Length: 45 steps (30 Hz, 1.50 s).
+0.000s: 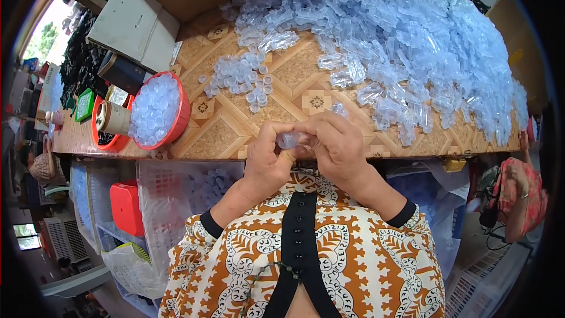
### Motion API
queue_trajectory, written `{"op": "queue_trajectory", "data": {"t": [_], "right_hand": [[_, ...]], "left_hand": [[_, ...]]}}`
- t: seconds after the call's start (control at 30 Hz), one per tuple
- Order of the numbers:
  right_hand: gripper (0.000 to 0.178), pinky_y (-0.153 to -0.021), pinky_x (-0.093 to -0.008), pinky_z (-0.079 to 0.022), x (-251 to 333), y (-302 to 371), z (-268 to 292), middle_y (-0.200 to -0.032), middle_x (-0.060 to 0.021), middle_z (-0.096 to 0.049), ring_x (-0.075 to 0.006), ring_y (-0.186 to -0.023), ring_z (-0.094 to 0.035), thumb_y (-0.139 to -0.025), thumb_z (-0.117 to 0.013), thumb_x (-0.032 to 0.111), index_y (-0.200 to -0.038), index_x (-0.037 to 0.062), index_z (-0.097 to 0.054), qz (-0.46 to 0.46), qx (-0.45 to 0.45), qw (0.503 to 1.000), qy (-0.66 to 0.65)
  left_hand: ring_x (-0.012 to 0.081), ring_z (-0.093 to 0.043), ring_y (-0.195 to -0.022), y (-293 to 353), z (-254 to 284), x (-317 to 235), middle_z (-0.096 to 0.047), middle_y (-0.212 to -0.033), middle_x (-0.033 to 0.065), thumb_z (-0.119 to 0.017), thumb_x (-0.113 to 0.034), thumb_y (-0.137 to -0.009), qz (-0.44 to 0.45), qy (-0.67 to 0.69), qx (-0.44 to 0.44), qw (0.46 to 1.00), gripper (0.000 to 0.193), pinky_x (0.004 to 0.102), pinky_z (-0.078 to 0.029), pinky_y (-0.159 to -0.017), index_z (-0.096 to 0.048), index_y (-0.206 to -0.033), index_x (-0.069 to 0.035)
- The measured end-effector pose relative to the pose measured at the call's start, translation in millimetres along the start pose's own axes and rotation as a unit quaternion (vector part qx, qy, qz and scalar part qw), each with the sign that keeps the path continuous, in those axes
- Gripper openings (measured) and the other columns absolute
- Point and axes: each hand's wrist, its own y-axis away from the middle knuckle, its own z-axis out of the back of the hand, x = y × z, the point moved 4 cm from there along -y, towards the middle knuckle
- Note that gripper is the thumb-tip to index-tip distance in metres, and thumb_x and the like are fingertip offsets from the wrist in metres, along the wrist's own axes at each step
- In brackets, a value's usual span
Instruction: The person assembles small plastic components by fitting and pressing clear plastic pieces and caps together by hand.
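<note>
Just in front of my chest, near the table's front edge, both hands meet around a small clear plastic piece (287, 140). My left hand (268, 159) is closed, its thumb and index finger curled round the piece. My right hand (341, 148) is closed too, fingertips pressed against the same piece from the right; fingers partly hide its shape. Beyond them on the table lies a loose group of small clear round caps (238, 76). A large heap of clear bluish plastic pieces (382, 29) spreads across the far and right side. One clear piece (338, 109) lies just past my right knuckles.
To the left stands a red bowl (185, 109) full of clear caps, beside a smaller red container (100, 139) and a cream cylinder (113, 118). Cardboard boxes (132, 23) and a black pile (82, 59) are behind. A red stool-like thing (126, 207) is below the table; another person (518, 197) sits at right.
</note>
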Motion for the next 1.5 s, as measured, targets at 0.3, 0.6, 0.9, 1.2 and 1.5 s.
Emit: {"op": "queue_trajectory", "data": {"t": [0.3, 0.6, 0.9, 1.2, 1.5], "right_hand": [[0.034, -0.068, -0.0377, -0.054, -7.5, 8.8, -1.7, -0.095, -0.0139, -0.069, -0.0288, -0.081, -0.067, -0.080, -0.064, -0.012, -0.109, 0.0023, -0.074, -0.057, -0.017, 0.995, -0.079], [0.020, -0.075, -0.0288, -0.057, -14.7, 7.9, 5.4, -0.094, -0.0091, -0.068, -0.0190, -0.088, -0.069, -0.086, -0.069, -0.008, -0.103, 0.0007, -0.076, -0.105, 0.057, 0.986, -0.118], [0.048, -0.086, -0.0307, -0.061, -22.4, 15.5, -0.3, -0.117, -0.0167, -0.070, -0.0222, -0.097, -0.072, -0.082, -0.073, -0.009, -0.129, -0.0056, -0.063, -0.409, 0.166, 0.697, -0.565], [0.056, -0.092, -0.0308, -0.058, -16.3, 32.8, -7.4, -0.115, -0.0116, -0.072, -0.0195, -0.106, -0.070, -0.080, -0.086, 0.010, -0.128, -0.0054, -0.063, -0.361, 0.092, 0.717, -0.588], [0.045, -0.086, -0.0287, -0.057, -19.8, 18.4, -17.5, -0.113, -0.0076, -0.071, -0.0147, -0.100, -0.069, -0.093, -0.073, 0.005, -0.135, -0.0031, -0.060, -0.389, 0.140, 0.736, -0.536]], "left_hand": [[0.0255, -0.073, -0.084, 2.4, 1.7, 0.2, -0.070, -0.099, 0.0149, -0.077, -0.009, -0.089, 0.028, -0.013, -0.024, 0.999, 0.040, 0.0358, -0.055, -0.071, -0.054, -0.120, -0.004], [0.0252, -0.073, -0.086, 5.0, 1.0, -7.2, -0.069, -0.100, 0.0166, -0.078, -0.010, -0.090, -0.019, -0.008, -0.015, 1.000, 0.049, 0.0349, -0.056, -0.072, -0.048, -0.127, -0.003], [0.0373, -0.073, -0.094, 2.8, 3.5, -45.2, -0.071, -0.110, 0.0224, -0.078, 0.001, -0.081, -0.199, -0.111, 0.055, 0.972, 0.052, 0.0415, -0.058, -0.077, -0.055, -0.128, -0.001], [0.0388, -0.072, -0.096, -2.6, 3.3, -70.0, -0.071, -0.112, 0.0199, -0.073, 0.010, -0.073, -0.256, -0.150, 0.086, 0.951, 0.058, 0.0410, -0.058, -0.079, -0.058, -0.128, -0.001], [0.0360, -0.072, -0.097, -4.9, 13.0, -59.1, -0.073, -0.112, 0.0153, -0.075, 0.002, -0.080, -0.133, -0.154, 0.056, 0.977, 0.045, 0.0412, -0.058, -0.079, -0.064, -0.123, -0.006]]}}
